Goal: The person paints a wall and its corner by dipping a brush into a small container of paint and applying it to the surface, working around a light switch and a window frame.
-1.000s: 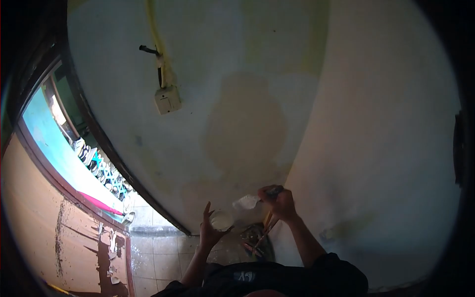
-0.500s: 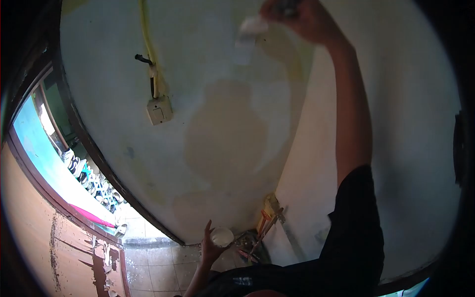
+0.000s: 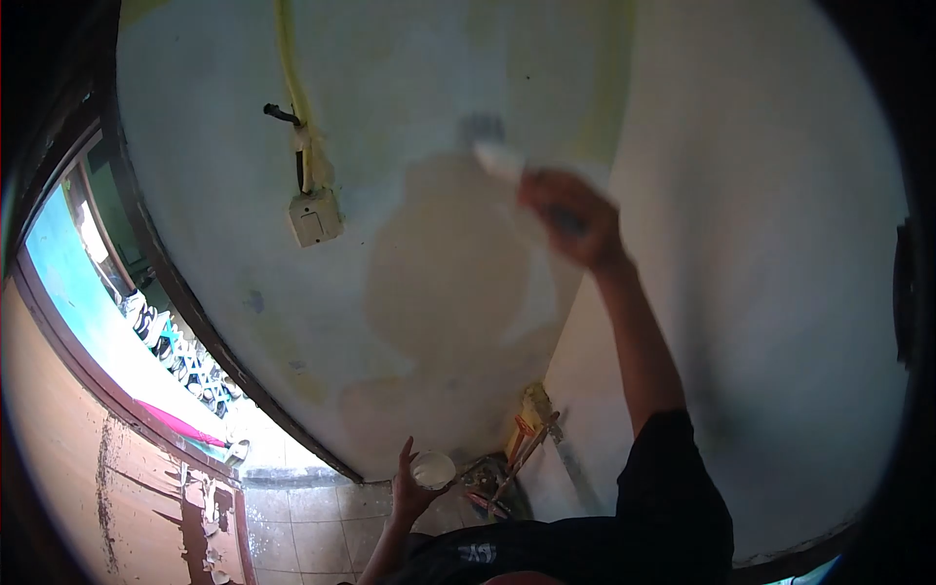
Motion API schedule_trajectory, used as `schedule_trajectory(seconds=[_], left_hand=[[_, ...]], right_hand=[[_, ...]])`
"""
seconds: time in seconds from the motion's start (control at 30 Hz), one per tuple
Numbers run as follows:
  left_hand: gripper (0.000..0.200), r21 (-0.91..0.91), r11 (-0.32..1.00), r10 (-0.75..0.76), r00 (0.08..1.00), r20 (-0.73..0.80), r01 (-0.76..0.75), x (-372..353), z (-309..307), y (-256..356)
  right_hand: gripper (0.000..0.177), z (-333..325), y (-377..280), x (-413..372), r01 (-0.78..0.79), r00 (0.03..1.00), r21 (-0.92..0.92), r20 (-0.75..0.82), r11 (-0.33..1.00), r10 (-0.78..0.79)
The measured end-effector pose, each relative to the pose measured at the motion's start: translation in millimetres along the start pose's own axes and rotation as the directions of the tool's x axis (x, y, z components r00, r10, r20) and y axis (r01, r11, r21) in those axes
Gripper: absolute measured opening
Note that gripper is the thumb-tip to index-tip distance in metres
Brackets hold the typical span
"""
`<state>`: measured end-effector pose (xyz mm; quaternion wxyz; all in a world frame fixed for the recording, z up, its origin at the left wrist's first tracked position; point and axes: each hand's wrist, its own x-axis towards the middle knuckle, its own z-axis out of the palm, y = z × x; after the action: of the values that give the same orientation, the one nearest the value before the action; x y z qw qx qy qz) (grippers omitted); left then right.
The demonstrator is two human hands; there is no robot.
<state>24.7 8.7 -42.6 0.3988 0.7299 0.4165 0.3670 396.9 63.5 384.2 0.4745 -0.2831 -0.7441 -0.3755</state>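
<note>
My right hand (image 3: 575, 219) is wrapped round a paintbrush (image 3: 499, 161), raised in front of the wall (image 3: 429, 117). The brush is smeared by motion; its pale part points up and left, with a greyish blur at its tip overlapping the wall. Low in the view, my left hand (image 3: 414, 492) grips a small white tub (image 3: 434, 470) from its left side, one finger sticking up past the rim. Whitish stuff shows inside the tub. My head's round shadow falls on the wall between the two hands.
A light switch (image 3: 314, 218) hangs under a yellow-painted cable (image 3: 290, 78) on the left. Reddish wooden pieces (image 3: 531, 444) lean in the wall corner below. Beyond the doorway at left, many shoes (image 3: 180, 356) stand near a pink umbrella (image 3: 180, 424). Paint peels from the door (image 3: 146, 478).
My right hand has come down and slightly left with the brush, from the top edge to mid-wall. My left hand and the tub have barely shifted.
</note>
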Motion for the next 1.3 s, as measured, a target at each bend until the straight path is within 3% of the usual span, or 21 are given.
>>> schedule_trajectory(seconds=[0.03, 0.07, 0.13, 0.27, 0.3, 0.33, 0.37, 0.43, 0.53, 0.6, 0.63, 0.67, 0.77, 0.8, 0.87, 0.9, 1.0, 1.03, 1.1, 1.2, 1.3], left_hand=[[0.138, 0.001, 1.0, 0.004, 1.0, 0.004, -0.004, 2, 0, -1], [0.138, 0.018, 1.0, -0.002, 1.0, 0.013, 0.002, 5, 1, -1], [0.138, 0.037, 0.999, -0.011, 1.0, 0.027, 0.01, 7, 3, -5], [0.138, 0.002, 1.0, 0.002, 0.998, 0.071, -0.002, 10, 6, -4], [0.138, 0.001, 1.0, 0.003, 0.998, 0.07, -0.003, 11, 7, 0], [0.138, 0.001, 1.0, 0.007, 0.997, 0.072, -0.007, 10, 7, 4], [0.136, -0.007, 1.0, 0.002, 0.998, 0.061, -0.002, 9, 8, 9], [0.135, -0.018, 1.0, 0.007, 0.999, 0.04, -0.006, 12, 11, 5], [0.136, -0.023, 1.0, 0.013, 1.0, 0.001, -0.013, 4, 18, -15], [0.139, -0.021, 0.998, -0.06, 0.998, -0.009, 0.059, -1, 19, -18], [0.139, -0.023, 0.998, -0.061, 0.998, -0.008, 0.06, -2, 18, -18], [0.14, 0.001, 0.998, -0.067, 0.998, -0.015, 0.067, -5, 14, -14], [0.141, 0.021, 0.998, -0.06, 0.998, -0.012, 0.06, -10, 13, -26], [0.141, 0.021, 0.999, -0.045, 0.999, -0.011, 0.045, -11, 12, -31], [0.141, 0.026, 0.999, -0.047, 0.999, -0.002, 0.047, -11, 9, -29], [0.141, 0.028, 0.999, -0.045, 0.999, 0.001, 0.045, -9, 8, -29], [0.14, -0.025, 0.999, -0.034, 0.999, 0.021, 0.034, -4, 6, -29], [0.14, -0.026, 0.999, -0.032, 0.999, 0.025, 0.033, -2, 6, -29], [0.14, -0.015, 1.0, 0.008, 0.999, 0.033, -0.007, 2, 7, -31], [0.138, 0.03, 0.999, 0.009, 0.998, 0.06, -0.01, 10, 11, -35], [0.138, 0.009, 1.0, 0.021, 0.997, 0.068, -0.021, 14, 17, -29]], right_hand=[[0.027, -5, -21, -22, -0.114, 0.986, 0.035, 0.123, 0.993, 0.109], [0.027, -9, -37, -32, -0.112, 0.987, 0.031, 0.122, 0.993, 0.108], [0.019, -16, -61, -40, -0.406, 0.89, 0.148, 0.289, 0.902, 0.353], [0.01, -54, -19, 31, -0.439, 0.835, 0.189, 0.446, 0.878, 0.321], [0.008, -59, 4, 61, -0.329, 0.879, 0.15, 0.411, 0.932, 0.244], [0.008, -65, 29, 94, -0.352, 0.861, 0.105, 0.426, 0.93, 0.277], [0.008, -69, 56, 130, -0.379, 0.877, 0.219, 0.396, 0.899, 0.273], [0.008, -85, 98, 208, -0.141, 0.962, 0.0, 0.235, 0.99, 0.137], [0.021, -98, 71, 284, -0.011, 0.994, -0.195, 0.108, 0.981, 0.033], [0.02, -95, 67, 301, 0.036, 0.992, -0.358, -0.099, 0.933, -0.076], [0.02, -89, 71, 298, 0.051, 0.982, -0.301, -0.16, 0.952, -0.103], [0.02, -81, 73, 287, 0.049, 0.983, -0.301, -0.156, 0.952, -0.099], [0.02, -60, 70, 221, 0.261, 0.901, -0.376, -0.237, 0.889, -0.365], [0.01, -50, 71, 183, 0.179, 0.942, -0.312, -0.218, 0.933, -0.254], [0.016, -25, 76, 94, 0.04, 0.98, -0.105, -0.191, 0.994, -0.06], [0.019, -20, 62, 53, 0.035, 0.989, -0.222, -0.136, 0.974, -0.066], [0.018, -28, 8, -33, -0.167, 0.986, -0.107, -0.017, 0.98, 0.166], [0.018, -36, -7, -44, -0.168, 0.986, -0.112, -0.016, 0.979, 0.167], [0.014, -53, -29, -50, -0.449, 0.88, 0.049, 0.196, 0.892, 0.432], [0.01, -83, -11, -14, -0.52, 0.823, 0.11, 0.329, 0.847, 0.463], [0.008, -108, 34, 76, -0.391, 0.864, -0.05, 0.322, 0.919, 0.386]])
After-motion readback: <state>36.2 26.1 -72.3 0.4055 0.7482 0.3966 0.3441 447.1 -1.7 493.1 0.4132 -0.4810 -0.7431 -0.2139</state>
